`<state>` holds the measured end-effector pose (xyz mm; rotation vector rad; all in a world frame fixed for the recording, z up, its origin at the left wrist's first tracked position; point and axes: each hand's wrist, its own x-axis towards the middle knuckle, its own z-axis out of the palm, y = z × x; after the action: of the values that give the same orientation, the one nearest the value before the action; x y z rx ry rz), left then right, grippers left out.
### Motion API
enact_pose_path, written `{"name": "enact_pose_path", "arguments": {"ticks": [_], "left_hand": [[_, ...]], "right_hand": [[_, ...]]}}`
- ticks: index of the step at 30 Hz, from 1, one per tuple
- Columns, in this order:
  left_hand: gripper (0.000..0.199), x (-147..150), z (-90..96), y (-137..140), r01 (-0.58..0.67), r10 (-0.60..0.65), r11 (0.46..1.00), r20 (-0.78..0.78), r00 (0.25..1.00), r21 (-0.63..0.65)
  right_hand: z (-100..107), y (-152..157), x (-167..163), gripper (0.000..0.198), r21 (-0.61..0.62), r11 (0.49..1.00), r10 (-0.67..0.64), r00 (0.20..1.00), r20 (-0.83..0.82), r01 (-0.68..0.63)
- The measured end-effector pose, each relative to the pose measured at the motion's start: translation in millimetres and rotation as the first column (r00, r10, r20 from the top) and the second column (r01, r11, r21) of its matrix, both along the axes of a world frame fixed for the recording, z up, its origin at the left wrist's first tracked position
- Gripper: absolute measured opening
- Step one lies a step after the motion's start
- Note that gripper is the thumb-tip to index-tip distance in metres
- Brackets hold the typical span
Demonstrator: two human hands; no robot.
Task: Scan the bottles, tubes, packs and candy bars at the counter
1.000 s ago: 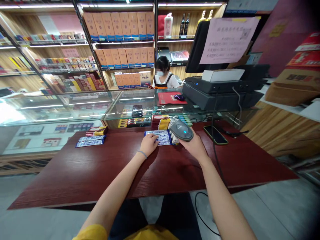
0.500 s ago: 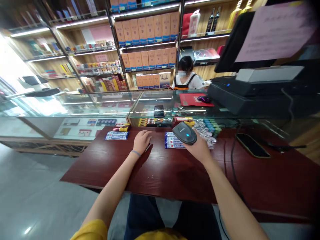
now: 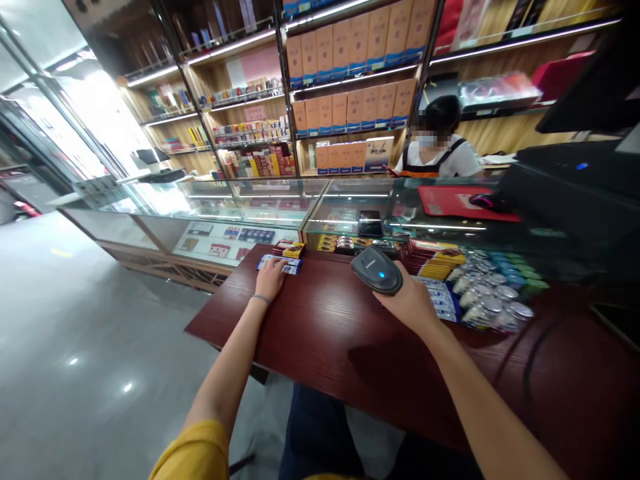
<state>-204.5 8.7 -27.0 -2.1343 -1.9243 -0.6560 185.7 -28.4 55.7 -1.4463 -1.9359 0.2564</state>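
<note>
My right hand (image 3: 413,303) is wrapped round the handle of a dark barcode scanner (image 3: 377,271) with a blue light, held above the table. My left hand (image 3: 271,280) reaches to the table's far left corner. Its fingers are apart and lie over blue-and-white packets (image 3: 291,268), partly covering them. Just behind these is a small stack of red-and-yellow packets (image 3: 290,249). To the right of the scanner lie more blue-and-white packets (image 3: 443,300), partly hidden by my right hand. Beside them stand rows of small clear-wrapped containers with silvery lids (image 3: 483,308).
Behind the dark red table (image 3: 320,320) runs a glass display counter (image 3: 240,207). A person (image 3: 435,150) sits behind it. Red-and-yellow packs (image 3: 433,259) and green-blue containers (image 3: 517,267) line the table's back. A red mat (image 3: 445,203) and dark checkout equipment (image 3: 565,193) are at right.
My left hand has moved left from the table's middle onto the blue-and-white packets. My view has turned left. My right hand still holds the scanner, now farther left of the right-hand packets.
</note>
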Motion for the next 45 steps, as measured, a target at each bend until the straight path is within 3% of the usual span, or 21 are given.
{"name": "enact_pose_path", "arguments": {"ticks": [6, 15, 18, 20, 22, 23, 25, 27, 29, 31, 35, 41, 45], "left_hand": [[0.036, -12.0, -15.3, 1.0, -0.133, 0.132, 0.991, 0.027, 0.991, 0.011], [0.024, -15.1, -10.0, -0.9, -0.073, 0.078, 0.993, 0.054, 0.995, -0.095], [0.019, -7.1, -4.2, -5.7, -0.026, 0.037, 0.997, 0.155, 0.987, -0.076], [0.019, 2.6, -0.7, -8.5, 0.012, -0.006, 1.000, 0.313, 0.950, -0.019], [0.019, 15.5, 2.1, -10.2, 0.017, -0.043, 0.999, 0.560, 0.828, 0.051], [0.020, 22.7, 3.4, -10.6, 0.008, -0.050, 0.998, 0.703, 0.710, 0.064], [0.027, 36.9, 5.7, -11.2, 0.026, -0.030, 0.999, 0.931, 0.363, 0.022], [0.033, 48.5, 8.0, -12.3, 0.133, 0.045, 0.990, 0.999, 0.021, -0.048], [0.033, 55.8, 10.4, -14.2, 0.252, 0.130, 0.964, 0.978, -0.162, -0.086], [0.032, 59.0, 12.6, -16.5, 0.327, 0.189, 0.938, 0.957, -0.218, -0.111], [0.032, 60.1, 15.0, -19.5, 0.398, 0.230, 0.909, 0.946, -0.230, -0.124], [0.031, 62.1, 15.0, -21.1, 0.388, 0.247, 0.907, 0.954, -0.171, -0.165], [0.031, 61.4, 13.1, -21.0, 0.409, 0.240, 0.899, 0.957, -0.165, -0.155]], "right_hand": [[-20.7, -0.3, -5.4, 0.033, -0.033, 0.999, 0.035, 0.999, 0.005, -0.035], [-32.0, -1.5, 3.8, 0.036, -0.104, 0.994, 0.010, 1.000, -0.008, -0.011], [-32.8, -2.6, 4.2, 0.037, -0.108, 0.994, 0.016, 0.999, -0.037, -0.020], [-32.7, -4.1, 4.2, 0.038, -0.113, 0.994, 0.005, 0.998, -0.063, -0.012], [-31.6, -5.8, 4.0, 0.036, -0.119, 0.993, -0.021, 0.997, -0.077, 0.011], [-30.8, -6.7, 3.8, 0.035, -0.121, 0.992, -0.029, 0.996, -0.079, 0.019], [-28.3, -8.5, 2.6, 0.034, -0.122, 0.993, -0.017, 0.997, -0.078, 0.008], [-25.3, -10.8, 0.1, 0.036, -0.119, 0.992, 0.029, 0.998, -0.059, -0.036], [-22.1, -13.7, -3.8, 0.040, -0.110, 0.991, 0.081, 0.997, -0.019, -0.083], [-19.6, -16.9, -8.0, 0.043, -0.099, 0.986, 0.134, 0.991, 0.023, -0.131], [-20.8, -20.6, -12.8, 0.050, -0.081, 0.970, 0.232, 0.972, 0.041, -0.228], [-34.3, -14.9, -10.3, 0.031, -0.055, 0.955, 0.296, 0.949, 0.110, -0.292], [-31.6, -13.7, -8.7, 0.032, -0.113, 0.957, 0.276, 0.958, 0.082, -0.266]]}}
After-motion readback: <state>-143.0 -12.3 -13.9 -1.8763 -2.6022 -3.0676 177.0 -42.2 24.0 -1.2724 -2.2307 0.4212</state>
